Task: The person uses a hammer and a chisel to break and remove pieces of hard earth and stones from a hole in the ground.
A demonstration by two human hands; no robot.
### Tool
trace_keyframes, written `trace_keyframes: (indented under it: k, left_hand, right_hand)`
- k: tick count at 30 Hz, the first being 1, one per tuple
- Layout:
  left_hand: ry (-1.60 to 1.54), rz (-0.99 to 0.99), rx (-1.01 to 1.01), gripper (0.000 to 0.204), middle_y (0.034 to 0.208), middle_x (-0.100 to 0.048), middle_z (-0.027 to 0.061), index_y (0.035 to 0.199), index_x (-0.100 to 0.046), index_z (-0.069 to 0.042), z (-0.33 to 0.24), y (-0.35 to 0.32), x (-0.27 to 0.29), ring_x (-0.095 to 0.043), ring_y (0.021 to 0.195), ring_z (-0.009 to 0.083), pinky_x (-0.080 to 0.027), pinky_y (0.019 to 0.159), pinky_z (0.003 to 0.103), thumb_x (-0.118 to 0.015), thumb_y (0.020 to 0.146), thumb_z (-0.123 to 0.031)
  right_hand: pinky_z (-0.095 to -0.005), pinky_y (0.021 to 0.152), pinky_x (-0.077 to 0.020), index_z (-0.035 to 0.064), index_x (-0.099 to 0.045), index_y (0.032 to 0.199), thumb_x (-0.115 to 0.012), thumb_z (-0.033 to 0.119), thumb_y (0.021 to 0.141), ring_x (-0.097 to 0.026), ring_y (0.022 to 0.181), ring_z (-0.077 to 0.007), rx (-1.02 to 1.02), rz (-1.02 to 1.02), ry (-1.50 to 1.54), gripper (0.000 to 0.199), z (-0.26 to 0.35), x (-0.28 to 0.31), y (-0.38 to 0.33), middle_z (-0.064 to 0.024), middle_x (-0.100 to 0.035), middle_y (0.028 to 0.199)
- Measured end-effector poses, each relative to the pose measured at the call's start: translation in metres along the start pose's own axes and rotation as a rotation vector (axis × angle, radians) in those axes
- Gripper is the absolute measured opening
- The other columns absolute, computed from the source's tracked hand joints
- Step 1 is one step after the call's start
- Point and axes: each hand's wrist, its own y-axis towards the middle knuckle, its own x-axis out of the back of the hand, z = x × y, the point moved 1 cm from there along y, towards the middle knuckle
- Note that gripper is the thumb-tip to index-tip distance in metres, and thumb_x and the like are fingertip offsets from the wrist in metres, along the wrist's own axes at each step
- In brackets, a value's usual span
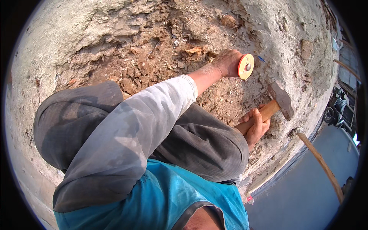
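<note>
Fingers of the right hand are gripping the hammer below and right of the disc; the left hand is clenching the chisel behind it. Probably head-heavy and stiff, the hammer is wanting its handle held firmly.

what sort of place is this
Probably an outdoor work site: sunlit broken earth, a hammer in the right hand, and what looks like a motorcycle beyond.
</note>
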Motion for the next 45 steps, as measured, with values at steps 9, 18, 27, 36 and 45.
trace_keyframes:
  k: [9,18,27,36,45]
  left_hand:
    - [0.027,-0.077,-0.048,0.027,0.075,-0.07,0.0122,0.082,-0.067,-0.012,-0.005,0.012,-0.018,-0.071,0.077,0.0312,-0.057,0.068,0.043,-0.076,0.072,-0.035]
    - [0.001,-0.045,0.018,0.024,0.082,-0.07,0.0174,0.092,-0.066,-0.011,0.027,0.007,-0.017,-0.07,0.081,0.0367,-0.057,0.072,0.047,-0.073,0.076,-0.028]
    - [-0.005,0.011,0.003,0.029,0.084,-0.071,0.0135,0.099,-0.067,-0.014,0.011,0.003,-0.009,-0.07,0.082,0.0349,-0.057,0.072,0.046,-0.075,0.076,-0.032]
    - [0.02,-0.03,-0.034,0.034,0.091,-0.072,0.0136,0.109,-0.065,-0.015,0.04,-0.002,-0.017,-0.069,0.089,0.0352,-0.057,0.079,0.046,-0.074,0.078,-0.027]
    - [-0.015,0.018,-0.007,0.045,0.095,-0.07,0.015,0.116,-0.056,-0.014,0.053,-0.008,-0.028,-0.067,0.093,0.0388,-0.054,0.085,0.048,-0.076,0.079,-0.031]
  right_hand:
    - [-0.0318,0.053,-0.0509,0.0035,-0.049,0.103,-0.06,0.01,0.092,-0.057,0.055,-0.0155,0.329,0.037,-0.199,0.017,0.005,-0.022,0.034,-0.0061,-0.056,0.069]
    - [-0.0294,0.047,-0.048,-0.0037,-0.049,0.114,-0.061,0.009,0.09,-0.054,0.054,-0.0156,0.261,0.079,-0.037,0.03,0.063,0.01,0.032,-0.0094,-0.054,0.073]
    - [-0.0289,0.045,-0.048,0.0021,-0.048,0.104,-0.063,0.01,0.09,-0.058,0.05,-0.0152,-0.119,0.329,-0.366,0.022,-0.03,-0.015,0.045,-0.0071,-0.058,0.067]
    - [-0.0305,0.053,-0.0506,-0.0019,-0.049,0.112,-0.062,0.013,0.092,-0.054,0.062,-0.0142,0.503,-0.012,0.12,0.028,0.09,0.022,0.064,-0.0085,-0.055,0.077]
    - [-0.0267,0.046,-0.0488,0.0007,-0.051,0.104,-0.064,0.007,0.088,-0.057,0.048,-0.0127,-0.196,0.317,-0.35,0.022,-0.045,-0.007,0.03,-0.0038,-0.059,0.068]
